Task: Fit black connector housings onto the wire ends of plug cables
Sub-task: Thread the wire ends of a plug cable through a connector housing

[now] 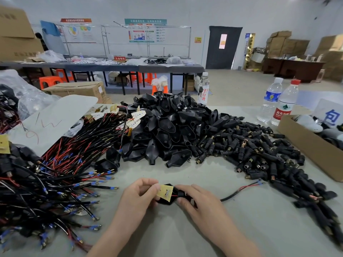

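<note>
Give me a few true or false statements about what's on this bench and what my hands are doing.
1. The left hand pinches a small yellow board. True.
2. The right hand is empty. False: its grip is on a black housing beside the board.
3. A cable trails rightward from the right hand. True.
4. The housing pile sits inside the cardboard box. False: it is heaped on the table.

White wall [204,12] bearing notice boards [141,32]; dark door [222,47]. Long grey surface [111,67], orange stools [48,80] beneath. Cardboard boxes [285,43] stacked right. Pale floor [241,84].
</note>
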